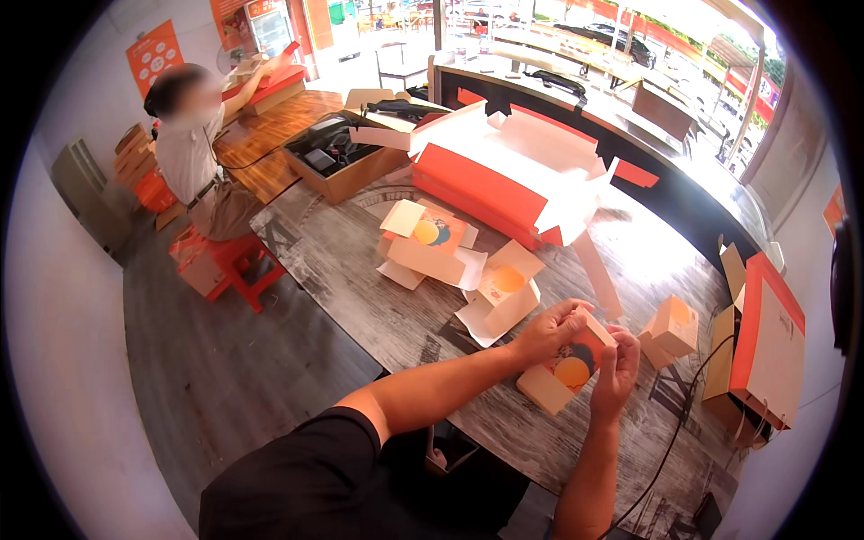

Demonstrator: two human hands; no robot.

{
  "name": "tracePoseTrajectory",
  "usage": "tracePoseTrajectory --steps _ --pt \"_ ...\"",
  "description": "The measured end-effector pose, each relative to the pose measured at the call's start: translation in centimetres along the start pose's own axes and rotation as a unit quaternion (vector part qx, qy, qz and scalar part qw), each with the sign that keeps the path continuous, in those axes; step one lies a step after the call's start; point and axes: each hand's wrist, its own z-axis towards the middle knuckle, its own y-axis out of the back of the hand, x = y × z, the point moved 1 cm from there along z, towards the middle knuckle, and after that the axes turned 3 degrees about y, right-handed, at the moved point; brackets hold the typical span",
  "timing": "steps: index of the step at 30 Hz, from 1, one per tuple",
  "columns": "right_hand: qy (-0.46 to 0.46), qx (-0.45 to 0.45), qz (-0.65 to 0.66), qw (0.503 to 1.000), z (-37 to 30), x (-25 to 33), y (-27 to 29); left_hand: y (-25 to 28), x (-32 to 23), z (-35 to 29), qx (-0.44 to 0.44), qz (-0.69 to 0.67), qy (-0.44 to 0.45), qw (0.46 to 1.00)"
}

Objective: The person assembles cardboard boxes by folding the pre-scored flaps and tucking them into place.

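Between my two hands is a small peach-coloured cardboard box, printed with a yellow disc and dark shapes. My left hand is closed on its far left edge, fingers bent at the upper rim. On the opposite side, my right hand pinches the box's right edge near the top corner. A pale flap of the box points toward me at the lower left. Just beyond my left hand lies an opened small box with its flaps spread. To the right of my right hand stands another small box.
A large open red-and-white carton fills the table's far side, with another opened small box before it. A brown box of black gear sits at left. A black cable and red-topped carton are at right. A person sits at another table.
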Motion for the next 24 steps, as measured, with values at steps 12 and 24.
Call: tracePoseTrajectory --steps 12,24 --pt "-0.043 -0.013 0.002 0.999 0.0 0.5 -0.7 0.6 1.2 0.0 -0.014 0.084 -0.036 0.996" --pt "-0.054 -0.027 0.024 0.998 0.6 0.5 -1.2 1.1 0.9 -0.4 -0.057 0.127 -0.035 0.990"
